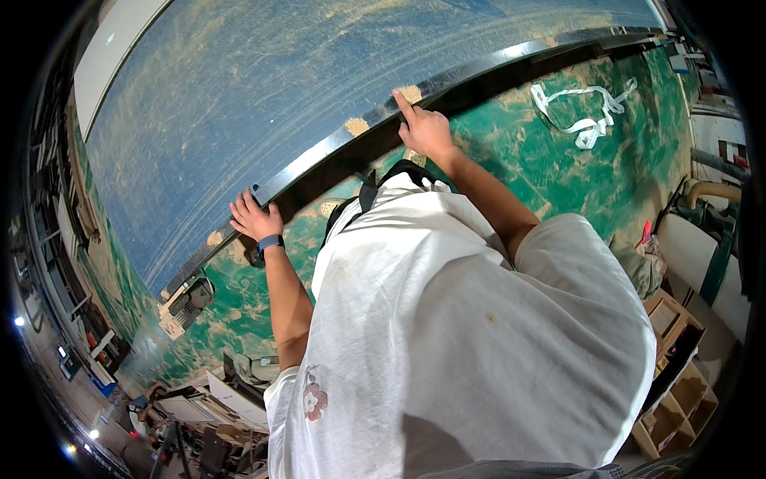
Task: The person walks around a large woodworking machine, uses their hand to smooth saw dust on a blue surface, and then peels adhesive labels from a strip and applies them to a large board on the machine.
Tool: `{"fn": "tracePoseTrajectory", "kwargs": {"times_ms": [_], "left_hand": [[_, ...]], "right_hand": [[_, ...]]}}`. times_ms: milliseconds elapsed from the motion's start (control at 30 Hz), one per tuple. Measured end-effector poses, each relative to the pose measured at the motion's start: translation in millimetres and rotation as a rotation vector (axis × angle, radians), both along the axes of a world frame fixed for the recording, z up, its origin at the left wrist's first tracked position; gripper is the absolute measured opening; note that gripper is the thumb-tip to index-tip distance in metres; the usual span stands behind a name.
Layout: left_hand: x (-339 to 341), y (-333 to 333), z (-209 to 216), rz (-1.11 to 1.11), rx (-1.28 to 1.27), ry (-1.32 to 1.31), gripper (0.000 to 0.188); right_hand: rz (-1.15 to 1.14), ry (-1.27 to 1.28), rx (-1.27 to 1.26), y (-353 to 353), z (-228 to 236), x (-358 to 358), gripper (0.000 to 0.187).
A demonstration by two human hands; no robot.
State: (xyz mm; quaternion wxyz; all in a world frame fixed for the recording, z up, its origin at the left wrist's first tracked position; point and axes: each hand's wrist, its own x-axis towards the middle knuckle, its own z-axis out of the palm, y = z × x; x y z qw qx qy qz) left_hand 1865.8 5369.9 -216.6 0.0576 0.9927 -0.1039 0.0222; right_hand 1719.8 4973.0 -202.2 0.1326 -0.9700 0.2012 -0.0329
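Observation:
A large tabletop (239, 88) with a scuffed, dusty blue-grey surface and a shiny black edge stretches diagonally in front of me. My left hand (257, 217) rests on its near edge, fingers lying over the top and thumb apart, holding nothing. A dark band sits on that wrist. Farther right along the same edge is my right hand (431, 133). Its index finger stretches out onto a tan worn patch (410, 93), while the other fingers bend down beside the edge, partly hidden. Another tan patch (356, 126) shows between the hands.
White strapping (586, 124) lies loose on the dusty green floor (511, 172) at right. A motor-like unit (190, 305) is below the table's left end. Wooden compartment boxes (678, 407) stand lower right; boards and scrap (211, 411) pile up lower left.

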Motion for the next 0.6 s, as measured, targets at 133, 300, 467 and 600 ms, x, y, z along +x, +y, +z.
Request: {"fn": "tracePoseTrajectory", "kwargs": {"times_ms": [133, 300, 467, 600], "left_hand": [[0, 0, 0, 0.006, 0.002, 0.005, 0.076], [0, 0, 0, 0.0, -0.004, 0.001, 0.075], [-1, -1, 3, -0.004, 0.001, 0.001, 0.075], [-1, -1, 3, 0.004, 0.021, 0.017, 0.074]], "right_hand": [[0.008, 0.01, 0.012, -4, -1, -3, 0.081], [-0.118, -0.172, 0.021, -21, -1, -8, 0.084], [-0.104, -0.196, -0.029, -31, -4, -12, 0.083], [-0.036, -0.191, -0.036, -29, 1, -9, 0.082]]}}
